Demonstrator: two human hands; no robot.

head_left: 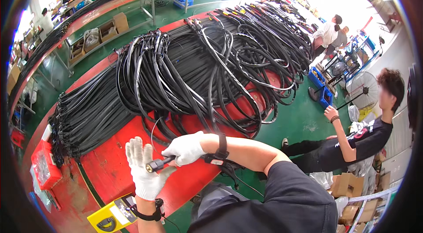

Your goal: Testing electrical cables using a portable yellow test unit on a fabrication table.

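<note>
My right hand (186, 148), in a white glove, is closed around a black cable connector (159, 163) with a brass-coloured round end. That end points toward my left palm. My left hand (143, 171), also gloved in white, is open with its fingers stretched up, and the connector lies in front of its palm near the thumb. Whether the palm touches it, I cannot tell. A thin grey cable (153, 132) loops up behind my hands. Beyond them a large heap of black cables (176, 70) covers the red table (116, 147).
A yellow tester-like box (108, 216) sits by my left wrist. A red bin (45, 167) with clear bags stands at the table's left. Another person (335, 145) stands close on my right. Behind are a fan (365, 89), blue crates (325, 96) and cardboard boxes (347, 185).
</note>
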